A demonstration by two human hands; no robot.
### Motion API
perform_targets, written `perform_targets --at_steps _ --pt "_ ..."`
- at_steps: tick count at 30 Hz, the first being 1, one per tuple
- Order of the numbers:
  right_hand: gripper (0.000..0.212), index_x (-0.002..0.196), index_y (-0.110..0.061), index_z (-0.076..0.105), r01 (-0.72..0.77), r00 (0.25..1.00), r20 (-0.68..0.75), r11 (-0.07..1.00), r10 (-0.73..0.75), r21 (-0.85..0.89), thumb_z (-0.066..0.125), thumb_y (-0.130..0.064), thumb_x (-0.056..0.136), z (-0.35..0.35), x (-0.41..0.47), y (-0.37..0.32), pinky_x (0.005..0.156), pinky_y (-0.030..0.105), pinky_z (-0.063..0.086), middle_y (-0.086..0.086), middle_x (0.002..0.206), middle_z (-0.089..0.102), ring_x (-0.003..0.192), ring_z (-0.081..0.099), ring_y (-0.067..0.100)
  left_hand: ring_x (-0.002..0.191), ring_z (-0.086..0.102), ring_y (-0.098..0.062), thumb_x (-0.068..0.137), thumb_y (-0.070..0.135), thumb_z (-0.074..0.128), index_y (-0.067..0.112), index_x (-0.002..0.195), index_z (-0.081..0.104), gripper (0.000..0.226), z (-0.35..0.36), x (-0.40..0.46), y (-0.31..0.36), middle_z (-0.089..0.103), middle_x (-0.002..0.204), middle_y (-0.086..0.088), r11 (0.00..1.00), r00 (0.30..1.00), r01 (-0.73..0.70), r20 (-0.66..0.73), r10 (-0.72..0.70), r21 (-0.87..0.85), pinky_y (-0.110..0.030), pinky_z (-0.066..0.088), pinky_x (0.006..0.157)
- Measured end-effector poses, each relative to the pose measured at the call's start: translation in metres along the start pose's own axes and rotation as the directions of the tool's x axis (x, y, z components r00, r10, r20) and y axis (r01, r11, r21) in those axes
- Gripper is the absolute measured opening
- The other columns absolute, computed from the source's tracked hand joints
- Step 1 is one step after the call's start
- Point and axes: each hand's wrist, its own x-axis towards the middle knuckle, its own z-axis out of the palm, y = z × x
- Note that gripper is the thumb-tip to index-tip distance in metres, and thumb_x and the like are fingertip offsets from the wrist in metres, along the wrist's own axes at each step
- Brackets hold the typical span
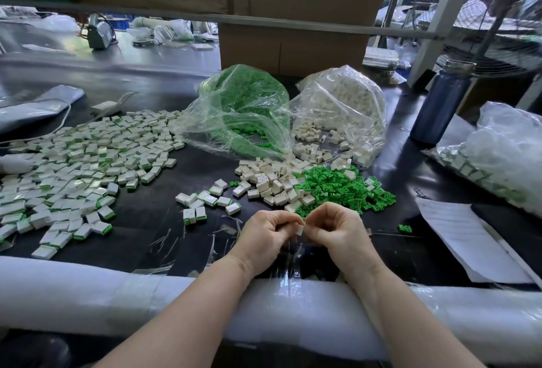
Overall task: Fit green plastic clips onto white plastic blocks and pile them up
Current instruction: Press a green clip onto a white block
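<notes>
Both hands meet at the near centre of the dark bench. Left hand and right hand have fingers curled, both pinching 1 white block between their fingertips; cannot tell if a clip is on it.

Just beyond the hands: loose heap of green clips, touching a heap of bare white blocks on its left. 1 stray clip lies right of the hands. Far centre: open clear bag of green clips, beside it on the right a clear bag of white blocks. Left side: wide spread of finished blocks with green edges, a few more near centre.

Right: blue bottle, another bag of parts, printed paper sheet, text too small to read. White foam padding along the near bench edge. Cardboard boxes behind, no legible markings.
</notes>
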Motion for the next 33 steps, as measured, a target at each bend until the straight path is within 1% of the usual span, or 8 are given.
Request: perform_targets --at_steps 4,8,11,14,18,22,24,33 --pt "0.011 0.076 -0.007 0.064 -0.016 0.999 -0.049 0.998 0.019 0.063 0.068 0.003 0.079 0.0014 0.0028 0.002 0.054 0.022 0.05 0.008 0.064 0.065 0.058 0.059 0.014 0.069 0.055 -0.01 0.093 0.013 0.053 0.025 0.089 0.064 0.017 0.0029 -0.0004 0.0021 0.063 0.076 0.001 0.999 0.999 -0.034 -0.041 0.035 0.016 -0.027 0.048 0.075" --pt "0.013 0.075 -0.008 0.064 -0.034 0.997 -0.069 0.995 0.04 0.098 0.064 0.002 0.083 -0.0001 0.0046 0.0046 0.051 0.018 0.048 0.001 0.058 0.066 0.054 0.061 0.009 0.072 0.05 -0.005 0.086 0.009 0.062 0.031 0.105 0.055 0.029 0.0024 -0.0012 0.0016 0.056 0.1 0.002 0.981 0.986 -0.148 -0.064 0.157 0.121 -0.014 0.043 0.073" --pt "0.012 0.075 -0.008 0.064 -0.038 0.998 -0.039 0.992 0.043 0.116 0.063 0.001 0.084 0.0001 0.0032 0.0042 0.05 0.016 0.048 0.001 0.057 0.066 0.053 0.061 0.007 0.078 0.055 -0.011 0.081 0.001 0.066 0.019 0.101 0.062 0.027 0.0027 -0.0015 0.0014 0.055 0.099 0.008 0.947 0.972 -0.205 -0.061 0.226 0.246 -0.012 0.044 0.074" --pt "0.01 0.076 -0.008 0.066 -0.026 0.999 -0.035 0.992 0.031 0.126 0.064 -0.004 0.085 -0.0008 0.0022 0.0029 0.051 0.017 0.049 0.0 0.059 0.067 0.053 0.059 0.006 0.086 0.061 -0.012 0.084 0.006 0.065 0.013 0.097 0.068 0.015 0.0028 0.0 -0.0001 0.063 0.093 0.004 0.973 0.977 -0.155 -0.119 0.177 0.171 -0.011 0.046 0.08" --pt "0.012 0.074 -0.01 0.067 -0.008 0.999 -0.046 0.996 0.012 0.086 0.065 -0.003 0.083 -0.0008 0.002 0.0026 0.051 0.015 0.048 -0.001 0.057 0.066 0.051 0.058 0.004 0.09 0.064 -0.014 0.087 0.016 0.063 0.015 0.097 0.069 0.012 0.0017 0.0014 -0.0021 0.071 0.091 0.0 0.997 0.996 -0.05 -0.077 0.055 0.065 -0.022 0.05 0.087" --pt "0.016 0.07 -0.01 0.064 -0.019 0.998 -0.067 1.0 0.02 0.012 0.064 -0.003 0.085 0.0024 0.0037 0.0049 0.049 0.015 0.046 -0.001 0.055 0.063 0.049 0.056 0.003 0.078 0.061 -0.006 0.088 0.019 0.062 0.021 0.089 0.069 0.006 0.0011 0.0019 -0.0039 0.068 0.08 0.007 0.996 0.998 -0.028 -0.059 0.034 0.089 -0.016 0.048 0.077" --pt "0.018 0.069 -0.011 0.064 -0.027 0.998 -0.065 1.0 0.026 -0.016 0.064 -0.003 0.085 0.0029 0.0042 0.0059 0.049 0.016 0.046 -0.002 0.053 0.062 0.048 0.054 0.002 0.076 0.06 -0.006 0.088 0.019 0.063 0.018 0.089 0.07 0.007 0.0009 0.0018 -0.0045 0.067 0.078 0.006 0.995 0.998 -0.011 -0.054 0.016 0.101 -0.018 0.047 0.076" --pt "0.025 0.063 -0.017 0.062 -0.026 1.0 -0.017 0.991 0.024 -0.129 0.065 -0.004 0.084 0.0033 0.003 0.0064 0.048 0.016 0.043 -0.004 0.051 0.059 0.045 0.05 0.002 0.086 0.064 -0.014 0.088 0.017 0.062 0.01 0.1 0.071 0.016 0.0005 -0.0002 -0.0021 0.07 0.091 -0.004 0.972 0.999 -0.02 -0.024 0.026 0.234 -0.026 0.049 0.083"
